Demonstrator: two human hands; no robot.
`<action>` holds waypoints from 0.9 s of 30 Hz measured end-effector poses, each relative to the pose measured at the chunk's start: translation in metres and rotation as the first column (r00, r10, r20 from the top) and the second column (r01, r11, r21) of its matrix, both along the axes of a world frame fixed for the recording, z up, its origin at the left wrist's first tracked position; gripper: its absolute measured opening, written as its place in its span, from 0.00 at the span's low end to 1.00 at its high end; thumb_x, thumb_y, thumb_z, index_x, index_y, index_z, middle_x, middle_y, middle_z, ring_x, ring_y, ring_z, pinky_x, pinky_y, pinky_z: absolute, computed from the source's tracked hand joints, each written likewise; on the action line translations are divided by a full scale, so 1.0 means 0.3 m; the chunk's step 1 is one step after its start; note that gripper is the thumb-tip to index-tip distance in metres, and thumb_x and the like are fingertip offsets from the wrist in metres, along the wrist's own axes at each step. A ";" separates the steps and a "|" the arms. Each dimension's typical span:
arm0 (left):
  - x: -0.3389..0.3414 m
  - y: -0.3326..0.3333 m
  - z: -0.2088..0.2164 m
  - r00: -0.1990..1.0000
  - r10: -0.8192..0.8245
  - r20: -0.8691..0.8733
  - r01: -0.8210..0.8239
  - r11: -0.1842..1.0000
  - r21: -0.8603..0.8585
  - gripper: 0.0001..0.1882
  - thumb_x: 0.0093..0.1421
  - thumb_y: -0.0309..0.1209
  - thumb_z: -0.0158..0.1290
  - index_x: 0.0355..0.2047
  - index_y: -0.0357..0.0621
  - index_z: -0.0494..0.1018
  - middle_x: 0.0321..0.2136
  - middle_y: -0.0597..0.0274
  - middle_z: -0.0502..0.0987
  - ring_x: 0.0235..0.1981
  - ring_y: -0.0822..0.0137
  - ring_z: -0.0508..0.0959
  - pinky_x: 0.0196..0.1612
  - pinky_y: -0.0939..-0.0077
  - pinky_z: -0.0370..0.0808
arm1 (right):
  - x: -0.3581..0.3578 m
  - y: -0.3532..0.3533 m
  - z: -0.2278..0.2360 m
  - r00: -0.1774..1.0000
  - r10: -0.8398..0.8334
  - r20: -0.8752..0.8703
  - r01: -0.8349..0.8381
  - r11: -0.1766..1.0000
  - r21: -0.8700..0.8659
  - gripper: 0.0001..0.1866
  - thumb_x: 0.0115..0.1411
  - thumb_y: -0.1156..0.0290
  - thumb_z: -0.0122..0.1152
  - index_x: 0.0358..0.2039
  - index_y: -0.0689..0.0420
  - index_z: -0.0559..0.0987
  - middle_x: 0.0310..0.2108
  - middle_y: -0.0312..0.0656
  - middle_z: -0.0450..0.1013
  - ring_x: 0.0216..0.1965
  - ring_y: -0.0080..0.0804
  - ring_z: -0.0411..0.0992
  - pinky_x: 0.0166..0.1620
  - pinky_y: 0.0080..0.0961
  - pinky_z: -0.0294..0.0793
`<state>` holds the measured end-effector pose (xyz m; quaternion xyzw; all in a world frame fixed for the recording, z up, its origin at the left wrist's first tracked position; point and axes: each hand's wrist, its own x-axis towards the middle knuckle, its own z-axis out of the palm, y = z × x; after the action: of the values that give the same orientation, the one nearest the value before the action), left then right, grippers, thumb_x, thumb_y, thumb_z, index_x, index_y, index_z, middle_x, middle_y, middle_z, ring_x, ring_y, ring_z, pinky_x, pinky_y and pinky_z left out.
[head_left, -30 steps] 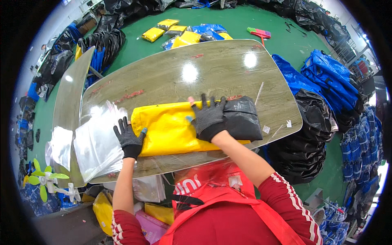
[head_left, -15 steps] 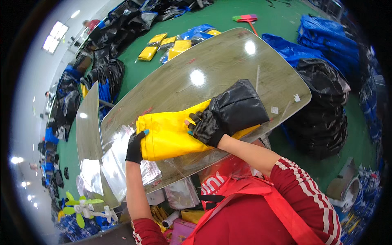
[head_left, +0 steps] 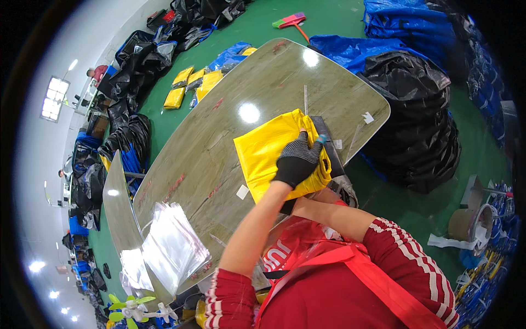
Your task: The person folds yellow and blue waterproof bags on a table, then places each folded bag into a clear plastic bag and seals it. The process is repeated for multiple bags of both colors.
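A folded yellow tarpaulin-like sheet [head_left: 257, 151] lies at the near right edge of the table [head_left: 219, 131]. My left hand [head_left: 298, 159], in a black dotted glove with bare fingertips, reaches across its top and grips the material near the right-hand fold. The thumb and forefinger show at the upper edge of that fold. Beneath the near edge of the bundle, a bit of black glove marks my right hand [head_left: 287, 206]; its fingers are hidden. A strip of the black folded part [head_left: 323, 131] shows along the bundle's right side.
Clear plastic bags [head_left: 172, 241] lie on the table's left end. Beyond it, yellow packs [head_left: 175, 97] rest on the green floor near a broom [head_left: 289, 21]. A large black bundle [head_left: 411, 126] stands right of the table, with a tape roll [head_left: 466, 225] nearer me.
The yellow sheet's left part is folded over to the right, covering most of the black part. My left hand moved right with it; my right hand went from on top to underneath.
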<state>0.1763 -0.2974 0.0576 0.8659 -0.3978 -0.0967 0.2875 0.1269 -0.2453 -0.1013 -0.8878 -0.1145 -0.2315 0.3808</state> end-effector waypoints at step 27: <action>0.308 0.364 -0.137 0.766 0.309 0.564 -0.254 0.951 -0.175 0.28 0.62 0.46 0.50 0.58 0.44 0.65 0.55 0.48 0.70 0.56 0.50 0.70 0.59 0.57 0.64 | -0.158 -0.458 0.385 0.961 -0.250 0.117 0.273 0.922 -0.275 0.50 0.41 0.37 0.66 0.62 0.50 0.66 0.59 0.64 0.59 0.58 0.64 0.59 0.62 0.54 0.54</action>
<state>0.2688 -0.1882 0.0166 0.8894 -0.3363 0.2361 0.2004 0.0794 -0.3828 0.0142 -0.9311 -0.0428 -0.2965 0.2080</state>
